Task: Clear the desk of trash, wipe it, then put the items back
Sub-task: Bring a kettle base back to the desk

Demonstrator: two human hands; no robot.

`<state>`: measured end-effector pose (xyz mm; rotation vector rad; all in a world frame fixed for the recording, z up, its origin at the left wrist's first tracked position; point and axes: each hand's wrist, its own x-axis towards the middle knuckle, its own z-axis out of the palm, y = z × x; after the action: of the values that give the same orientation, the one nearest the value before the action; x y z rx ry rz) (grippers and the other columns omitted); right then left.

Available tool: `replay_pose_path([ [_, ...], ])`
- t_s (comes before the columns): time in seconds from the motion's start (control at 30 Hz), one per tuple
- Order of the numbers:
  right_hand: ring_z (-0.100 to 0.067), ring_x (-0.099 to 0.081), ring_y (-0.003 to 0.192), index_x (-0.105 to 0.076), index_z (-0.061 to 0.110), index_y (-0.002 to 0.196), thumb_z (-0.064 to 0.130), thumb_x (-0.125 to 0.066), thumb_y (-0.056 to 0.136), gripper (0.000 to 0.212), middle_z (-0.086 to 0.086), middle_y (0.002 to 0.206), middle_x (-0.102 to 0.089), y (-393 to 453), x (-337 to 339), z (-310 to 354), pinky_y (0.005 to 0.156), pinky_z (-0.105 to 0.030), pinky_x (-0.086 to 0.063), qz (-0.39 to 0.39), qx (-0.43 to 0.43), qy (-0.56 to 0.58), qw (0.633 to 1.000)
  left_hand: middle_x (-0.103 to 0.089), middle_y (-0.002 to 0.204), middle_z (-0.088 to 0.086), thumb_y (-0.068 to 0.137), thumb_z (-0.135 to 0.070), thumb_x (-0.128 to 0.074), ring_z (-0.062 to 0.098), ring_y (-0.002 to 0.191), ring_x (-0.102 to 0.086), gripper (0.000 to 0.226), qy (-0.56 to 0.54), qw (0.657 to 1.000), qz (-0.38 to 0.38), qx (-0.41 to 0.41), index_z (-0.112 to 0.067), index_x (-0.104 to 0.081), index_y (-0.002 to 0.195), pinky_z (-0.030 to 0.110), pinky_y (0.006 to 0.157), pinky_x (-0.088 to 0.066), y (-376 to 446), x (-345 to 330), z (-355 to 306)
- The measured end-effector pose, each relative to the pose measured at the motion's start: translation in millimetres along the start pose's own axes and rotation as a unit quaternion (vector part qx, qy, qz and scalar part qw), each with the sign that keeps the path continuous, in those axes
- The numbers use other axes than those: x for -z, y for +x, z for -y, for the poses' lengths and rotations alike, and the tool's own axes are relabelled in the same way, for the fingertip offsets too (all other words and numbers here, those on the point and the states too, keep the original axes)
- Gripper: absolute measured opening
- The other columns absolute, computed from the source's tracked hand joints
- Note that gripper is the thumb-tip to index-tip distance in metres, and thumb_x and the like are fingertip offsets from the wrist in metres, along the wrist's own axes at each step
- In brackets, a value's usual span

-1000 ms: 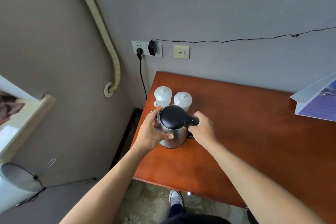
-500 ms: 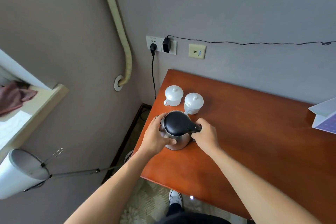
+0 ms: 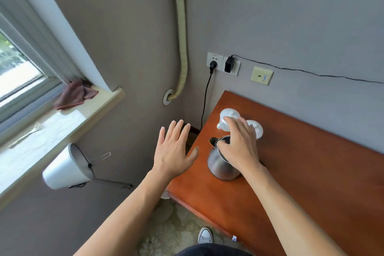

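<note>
Kettle (image 3: 221,163) steel, rigid, likely slippery; handle under right hand (image 3: 239,147) best hold. Right fingers loosely spread, grip unclear; left hand (image 3: 174,149) splayed, empty.

— What sort of place is this?
— A hotel-style room: wooden desk (image 3: 311,183) at right with kettle (image 3: 221,164) and two lidded cups (image 3: 228,114) (guest-room fare), wall sockets (image 3: 223,64) above, patterned carpet (image 3: 166,233) at bottom, window (image 3: 18,68) at left.

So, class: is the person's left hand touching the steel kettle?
Apart. In the head view the left hand hangs open beside the kettle, with bare desk visible between thumb and kettle.
</note>
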<state>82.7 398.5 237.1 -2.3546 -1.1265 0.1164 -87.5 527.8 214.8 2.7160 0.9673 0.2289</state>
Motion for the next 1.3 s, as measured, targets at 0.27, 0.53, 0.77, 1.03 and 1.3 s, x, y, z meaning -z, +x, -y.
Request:
replay_pose_path([
  [0.27, -0.025, -0.025, 0.152, -0.046, 0.027, 0.151, 0.041, -0.054, 0.084, 0.069, 0.005, 0.158, -0.043, -18.0, -48.9, 167.0, 0.122, -0.061, -0.018, 0.046, 0.209, 0.007, 0.977, -0.017, 0.172, 0.000, 0.098, -0.066, -0.034, 0.020, 0.160, -0.001, 0.076, 0.059, 0.984, -0.118, 0.122, -0.028, -0.025, 0.162, 0.048, 0.129, -0.001, -84.0, 86.4, 92.7],
  [0.53, -0.022, -0.007, 0.158, -0.026, 0.032, 0.160, 0.044, -0.053, 0.096, 0.070, 0.006, 0.168, -0.025, -81.6, -109.2, 333.6, 0.126, -0.058, -0.002, 0.140, 0.385, 0.032, 0.912, -0.018, 0.172, 0.002, 0.094, -0.070, -0.027, 0.023, 0.160, -0.005, 0.080, 0.111, 0.934, -0.152, 0.303, -0.028, -0.026, 0.163, 0.052, 0.129, -0.002, -225.4, 156.0, 206.3],
  [0.77, -0.025, -0.014, 0.156, -0.029, 0.027, 0.159, 0.043, -0.059, 0.093, 0.075, 0.002, 0.165, -0.030, -163.7, -157.8, 460.3, 0.126, -0.056, -0.010, 0.218, 0.519, 0.064, 0.824, -0.008, 0.173, 0.001, 0.093, -0.069, -0.026, 0.022, 0.160, 0.001, 0.081, 0.122, 0.849, -0.180, 0.481, -0.032, -0.013, 0.164, 0.052, 0.128, -0.001, -370.0, 198.2, 260.8],
  [1.03, -0.029, -0.030, 0.148, -0.033, 0.020, 0.158, 0.040, -0.064, 0.088, 0.079, -0.005, 0.162, -0.035, -269.2, -200.6, 565.1, 0.120, -0.046, -0.028, 0.299, 0.643, 0.080, 0.700, -0.019, 0.171, 0.005, 0.093, -0.066, -0.023, 0.024, 0.158, -0.015, 0.083, 0.152, 0.741, -0.194, 0.625, -0.025, -0.018, 0.165, 0.049, 0.128, -0.013, -520.7, 213.6, 296.5],
  [1.3, -0.026, -0.040, 0.138, -0.032, 0.017, 0.157, 0.044, -0.056, 0.088, 0.077, -0.002, 0.154, -0.042, -338.3, -237.3, 644.5, 0.112, -0.041, -0.036, 0.328, 0.699, 0.035, 0.635, -0.024, 0.170, 0.004, 0.091, -0.063, -0.024, 0.023, 0.157, -0.019, 0.083, 0.142, 0.671, -0.183, 0.705, -0.023, -0.023, 0.163, 0.048, 0.127, -0.017, -606.2, 215.2, 339.0],
])
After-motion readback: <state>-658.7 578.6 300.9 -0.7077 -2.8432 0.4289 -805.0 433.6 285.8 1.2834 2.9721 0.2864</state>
